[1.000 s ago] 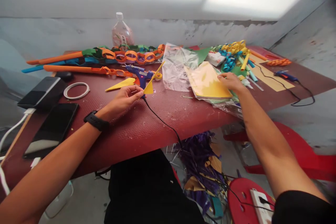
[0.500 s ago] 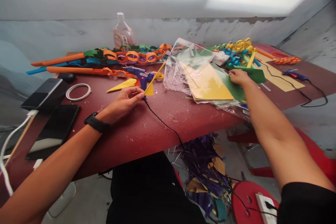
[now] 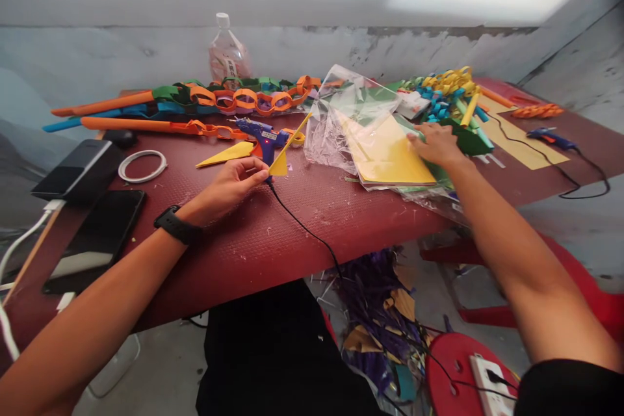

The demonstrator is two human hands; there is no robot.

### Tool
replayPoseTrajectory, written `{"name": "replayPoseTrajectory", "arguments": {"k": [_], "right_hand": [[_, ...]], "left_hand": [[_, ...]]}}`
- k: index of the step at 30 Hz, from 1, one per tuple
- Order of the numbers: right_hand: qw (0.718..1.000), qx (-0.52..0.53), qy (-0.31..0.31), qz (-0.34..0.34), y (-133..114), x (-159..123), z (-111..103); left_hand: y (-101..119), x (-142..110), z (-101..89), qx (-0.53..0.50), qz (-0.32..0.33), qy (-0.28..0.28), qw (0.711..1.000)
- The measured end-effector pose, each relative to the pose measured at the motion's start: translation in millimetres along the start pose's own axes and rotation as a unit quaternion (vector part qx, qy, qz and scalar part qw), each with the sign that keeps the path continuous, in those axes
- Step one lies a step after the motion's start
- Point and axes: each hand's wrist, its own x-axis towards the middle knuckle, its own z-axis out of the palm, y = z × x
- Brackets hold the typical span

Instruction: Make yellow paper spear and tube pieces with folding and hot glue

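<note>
My left hand (image 3: pixel 241 182) is closed in a pinch on a yellow paper piece (image 3: pixel 279 164), a thin shape with a pointed tip. Directly behind it lies a blue glue gun (image 3: pixel 263 138), its small red light lit. A folded yellow paper cone (image 3: pixel 225 154) rests left of the glue gun. My right hand (image 3: pixel 436 143) is stretched out over the right edge of a stack of yellow paper sheets (image 3: pixel 385 159), fingers apart and touching it. A clear plastic bag (image 3: pixel 336 101) lies against the stack. Dark green paper (image 3: pixel 468 138) sits just right of that hand.
Paper chains (image 3: pixel 244 101) run along the back beside a plastic bottle (image 3: pixel 228 55). At left are a phone (image 3: pixel 97 240), a white ring (image 3: pixel 142 166) and a black box (image 3: pixel 75 169). A second glue gun (image 3: pixel 550 138) lies far right. The glue gun cord (image 3: pixel 305 226) crosses the table edge.
My right hand has moved left from the green paper onto the edge of the yellow sheets, letting the green paper go. My left hand keeps its pinch on the yellow piece.
</note>
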Motion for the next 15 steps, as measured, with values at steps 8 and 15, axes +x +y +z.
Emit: {"name": "replayPoseTrajectory", "arguments": {"k": [8, 15], "right_hand": [[0.930, 0.136, -0.190, -0.282, -96, -121, -32], [0.986, -0.032, -0.078, -0.145, -100, -136, -17]], "left_hand": [[-1, 1, -1.9, 0.008, 0.011, 0.000, 1.000], [-5, 4, -4.1, 0.022, 0.028, -0.002, 0.999]]}}
